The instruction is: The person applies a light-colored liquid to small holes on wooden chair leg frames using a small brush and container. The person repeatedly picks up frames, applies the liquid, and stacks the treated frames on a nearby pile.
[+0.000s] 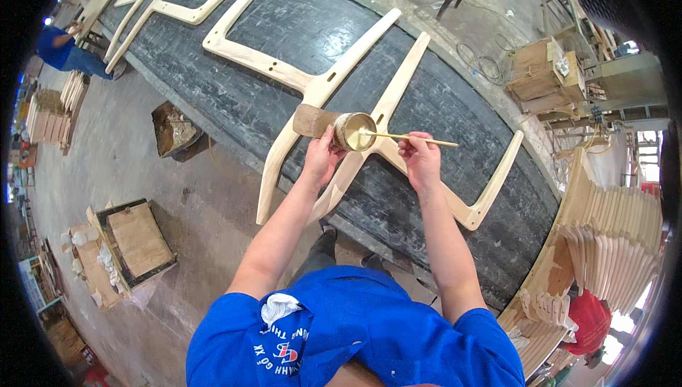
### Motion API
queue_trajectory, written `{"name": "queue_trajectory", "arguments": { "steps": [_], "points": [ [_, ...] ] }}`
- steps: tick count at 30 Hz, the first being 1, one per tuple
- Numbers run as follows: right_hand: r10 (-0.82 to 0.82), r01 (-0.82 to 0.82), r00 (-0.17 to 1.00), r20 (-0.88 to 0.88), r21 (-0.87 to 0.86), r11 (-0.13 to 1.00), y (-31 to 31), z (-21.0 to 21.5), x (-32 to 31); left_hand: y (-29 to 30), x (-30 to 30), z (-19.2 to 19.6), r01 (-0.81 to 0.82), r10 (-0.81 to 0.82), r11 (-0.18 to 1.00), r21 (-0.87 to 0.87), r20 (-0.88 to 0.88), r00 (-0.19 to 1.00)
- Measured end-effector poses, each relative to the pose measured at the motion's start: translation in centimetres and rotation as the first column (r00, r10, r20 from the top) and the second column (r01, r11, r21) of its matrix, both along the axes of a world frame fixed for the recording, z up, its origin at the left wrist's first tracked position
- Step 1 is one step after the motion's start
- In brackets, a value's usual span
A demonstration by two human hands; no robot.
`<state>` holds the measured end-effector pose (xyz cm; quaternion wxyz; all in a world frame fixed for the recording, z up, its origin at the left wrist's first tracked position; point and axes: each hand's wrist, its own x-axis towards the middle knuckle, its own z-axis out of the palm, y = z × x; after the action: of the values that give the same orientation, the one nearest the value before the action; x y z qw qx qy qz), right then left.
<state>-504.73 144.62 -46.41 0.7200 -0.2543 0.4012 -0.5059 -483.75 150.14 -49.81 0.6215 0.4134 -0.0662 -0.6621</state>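
My left hand (323, 156) grips a round cup (344, 133) with a stained rim and pale, creamy stuff inside. A flat brown piece (312, 121) sticks out beside the cup; whether my hand holds it too, I cannot tell. Between the fingers of my right hand (420, 161) is a thin wooden stick (408, 137), its far end dipping into the cup. Under my hands, a pale wooden chair frame part (405, 96) with forked legs rests on the dark table (455, 110). A similar frame part (273, 60) lies just left of it.
More pale frame parts (181, 12) lie at the table's far left end. On the floor to the left stand a box (138, 238) and a dark bin (174, 129). Stacked wooden pieces (614, 245) fill the right side. One person (590, 323) is at right, another (60, 50) far left.
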Motion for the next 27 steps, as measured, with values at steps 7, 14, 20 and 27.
{"name": "queue_trajectory", "arguments": {
  "steps": [7,14,20,27],
  "points": [
    [-0.153,0.123,0.986,0.067,0.326,0.937,-1.2,-2.2,-0.1,-3.3,-2.9,-0.5,0.001,-0.008,0.996,-0.092,-0.075,0.997],
    [-0.085,-0.075,0.878,-0.47,-0.312,0.947,-5.4,0.1,-0.6,-3.2,-0.1,-3.4,-0.151,0.148,0.988,-0.026,-0.096,0.984],
    [-0.166,-0.404,0.512,-0.843,-0.407,0.819,-6.6,0.0,0.9,0.6,2.4,-4.7,-0.18,0.182,0.983,0.027,-0.111,0.977],
    [-0.204,-0.643,0.322,-0.924,-0.372,0.67,-7.2,-1.5,2.4,3.5,2.4,-5.1,-0.237,0.246,0.968,0.084,-0.118,0.962]
  ]
}}
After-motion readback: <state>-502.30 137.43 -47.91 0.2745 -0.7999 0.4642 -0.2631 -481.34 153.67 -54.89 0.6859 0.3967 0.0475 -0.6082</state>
